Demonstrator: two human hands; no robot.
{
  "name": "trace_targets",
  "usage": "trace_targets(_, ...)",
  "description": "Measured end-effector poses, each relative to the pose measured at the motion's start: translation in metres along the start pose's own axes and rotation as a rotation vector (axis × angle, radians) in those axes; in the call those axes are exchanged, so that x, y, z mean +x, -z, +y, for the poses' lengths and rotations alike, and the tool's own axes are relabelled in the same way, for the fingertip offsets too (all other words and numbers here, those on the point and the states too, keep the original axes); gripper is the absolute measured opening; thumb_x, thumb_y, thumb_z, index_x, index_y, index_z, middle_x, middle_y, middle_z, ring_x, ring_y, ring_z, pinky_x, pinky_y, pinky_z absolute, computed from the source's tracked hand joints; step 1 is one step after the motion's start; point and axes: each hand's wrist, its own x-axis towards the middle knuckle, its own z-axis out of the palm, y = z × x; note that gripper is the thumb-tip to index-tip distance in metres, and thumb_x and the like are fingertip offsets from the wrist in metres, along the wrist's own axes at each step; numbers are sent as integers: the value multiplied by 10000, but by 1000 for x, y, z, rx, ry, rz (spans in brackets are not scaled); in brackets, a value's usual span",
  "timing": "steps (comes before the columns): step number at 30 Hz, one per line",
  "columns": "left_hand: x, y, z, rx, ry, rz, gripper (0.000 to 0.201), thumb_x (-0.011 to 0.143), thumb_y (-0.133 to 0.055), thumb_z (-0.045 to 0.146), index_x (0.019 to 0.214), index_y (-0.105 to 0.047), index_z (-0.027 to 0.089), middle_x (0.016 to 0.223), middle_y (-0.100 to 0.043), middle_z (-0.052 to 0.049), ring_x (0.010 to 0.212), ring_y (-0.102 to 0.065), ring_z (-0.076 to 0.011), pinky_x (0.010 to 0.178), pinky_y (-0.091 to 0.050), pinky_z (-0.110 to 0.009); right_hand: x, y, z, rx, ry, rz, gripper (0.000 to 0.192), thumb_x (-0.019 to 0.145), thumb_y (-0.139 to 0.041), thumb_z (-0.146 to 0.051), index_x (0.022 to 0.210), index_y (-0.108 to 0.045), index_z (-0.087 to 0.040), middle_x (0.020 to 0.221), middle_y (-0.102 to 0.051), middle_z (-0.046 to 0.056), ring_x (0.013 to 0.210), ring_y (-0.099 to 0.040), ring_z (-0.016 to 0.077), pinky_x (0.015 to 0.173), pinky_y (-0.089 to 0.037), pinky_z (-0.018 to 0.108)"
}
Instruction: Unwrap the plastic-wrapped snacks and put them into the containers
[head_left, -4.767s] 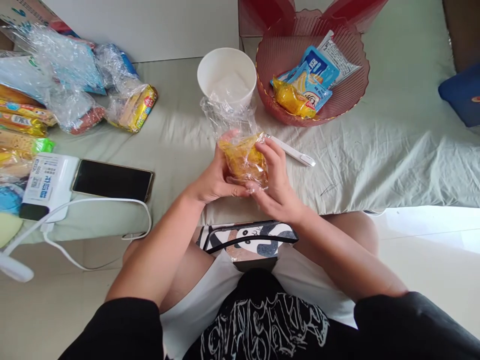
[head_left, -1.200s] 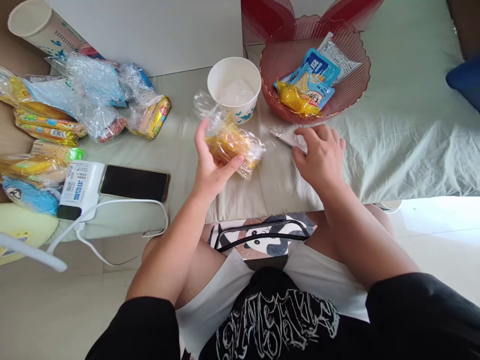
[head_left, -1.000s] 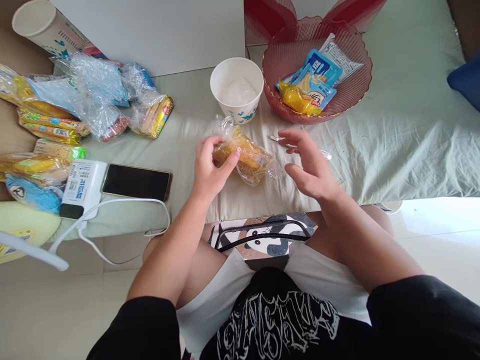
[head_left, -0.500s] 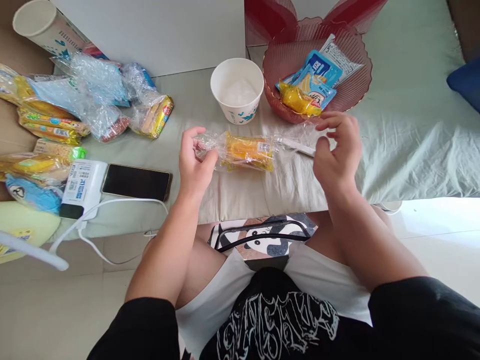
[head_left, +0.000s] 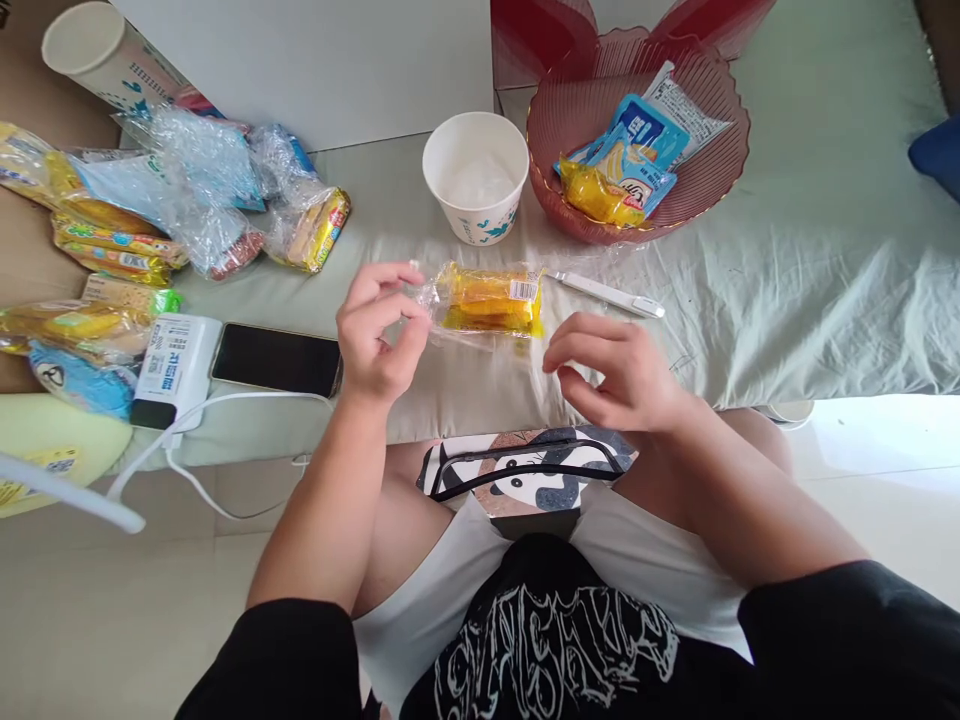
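Note:
A yellow-wrapped snack (head_left: 493, 303) with a barcode label lies on the cloth, inside a clear plastic bag (head_left: 442, 292). At its left end my left hand (head_left: 381, 328) pinches the bag's crumpled edge between thumb and middle finger, the index finger raised. My right hand (head_left: 615, 370) hovers to the lower right of the snack, fingers curled but apart, holding nothing. Just above it, a slim white-handled craft knife (head_left: 607, 294) lies on the cloth, its tip close to the snack's right end.
Behind the snack stand a white paper cup (head_left: 476, 195) and a pink ribbed glass bowl (head_left: 705, 190) holding several packets. To the left are many wrapped snacks (head_left: 202, 170), a phone (head_left: 276, 360), a white power bank (head_left: 176, 370) with its cable, and another paper cup (head_left: 112, 60).
My right hand has left the bag's right end, moving left and toward me. The craft knife is now uncovered. My left hand stays at the bag's left end.

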Motion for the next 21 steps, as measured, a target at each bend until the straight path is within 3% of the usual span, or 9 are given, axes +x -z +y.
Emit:
trace_targets(3,-1,7,8,-113,34,-128,370,911,-582,333,563,-626,217,637,-680,-17,557,-626,-143,551,-497,-308,0,2,-2,93,-61,-255,227,999,-480,-245,961,-695,-183,796,-728,26,661,-639,125,633,-473,277)
trace_targets(5,-4,12,7,-117,100,-163,413,942,-571,343,555,-617,208,554,-630,-5,478,-569,-120,505,-460,-287,0,-2,-1,30,-169,-275,257,1022,-485,-303,931,-695,-185,725,-704,11,595,-591,112,599,-426,277)
trace_targets(7,-8,15,1,-83,139,-111,365,946,-601,399,639,-653,209,659,-684,-23,576,-634,-138,546,-495,-285,2,-8,2,-96,-274,-119,226,998,-508,-291,891,-684,-196,741,-700,23,627,-604,132,617,-441,290)
trace_targets(9,-12,16,-5,-34,154,-109,256,878,-694,476,873,-719,222,986,-765,-72,891,-735,-208,680,-578,-313,3,-14,6,-211,-316,86,161,963,-541,-270,939,-688,-208,882,-734,63,786,-678,190,721,-526,335)
trace_targets(12,-15,13,-10,82,210,-334,629,761,-804,482,1315,-637,237,1479,-622,-130,1363,-607,-312,1005,-594,-425,5,-24,12,-260,-242,187,249,936,-584,-269,1157,-685,-215,1204,-728,130,1132,-701,285,969,-583,462)
trace_targets(14,-15,9,-10,140,277,-473,707,788,-794,429,1425,-562,229,1505,-606,-132,1386,-595,-314,1120,-540,-466,5,-29,15,-218,-184,126,384,932,-600,-281,1308,-638,-213,1388,-668,153,1296,-651,318,1083,-558,522)
trace_targets(17,-9,5,-8,156,312,-526,446,863,-727,390,1269,-644,223,1387,-678,-99,1296,-655,-284,1135,-526,-463,4,-35,20,-189,-170,11,517,912,-635,-301,1421,-573,-234,1547,-574,151,1433,-565,356,1163,-511,589)
trace_targets(21,1,-1,-10,100,339,-512,228,879,-704,399,992,-649,210,1500,-612,-117,1313,-639,-291,1028,-569,-435,2,-39,27,-209,-204,-27,506,911,-636,-294,1409,-573,-227,1577,-549,163,1482,-519,373,1197,-474,622)
